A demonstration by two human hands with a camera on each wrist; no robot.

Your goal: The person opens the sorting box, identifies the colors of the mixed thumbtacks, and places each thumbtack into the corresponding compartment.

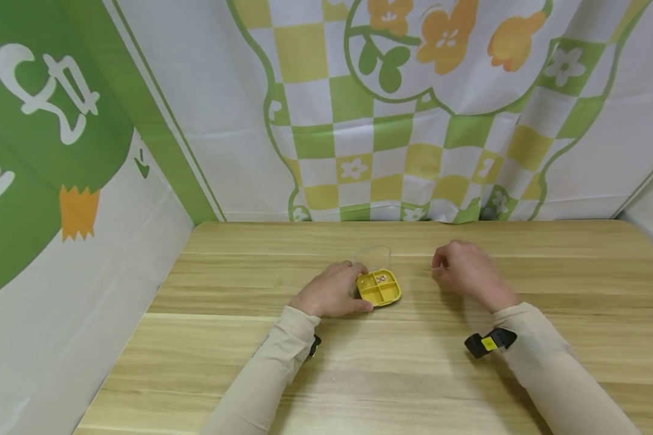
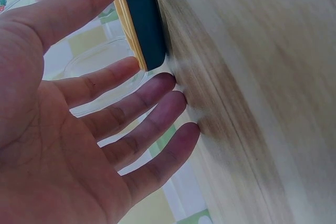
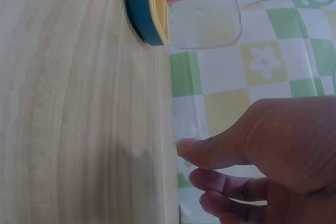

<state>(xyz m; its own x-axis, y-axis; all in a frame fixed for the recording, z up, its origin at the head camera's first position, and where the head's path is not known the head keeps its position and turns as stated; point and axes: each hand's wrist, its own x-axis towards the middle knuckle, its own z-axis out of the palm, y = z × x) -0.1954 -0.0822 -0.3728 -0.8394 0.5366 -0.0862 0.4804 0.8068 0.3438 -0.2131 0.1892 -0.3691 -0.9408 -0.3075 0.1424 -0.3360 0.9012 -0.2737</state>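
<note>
A small pill box with a yellow inside and a dark teal base sits on the table. Its clear lid stands raised at the back. A cross-shaped divider splits the inside, and small shiny ring-like pieces lie in the far right compartment. My left hand holds the box at its left side between thumb and index finger, the other fingers spread beside it. To the right of the box, my right hand is apart from it above the table, fingers loosely curled, nothing visible between thumb and fingers.
The wood-grain table reaches back to a hanging cloth with checks and flowers. Another green and white cloth hangs along the left side. Black bands sit on both wrists.
</note>
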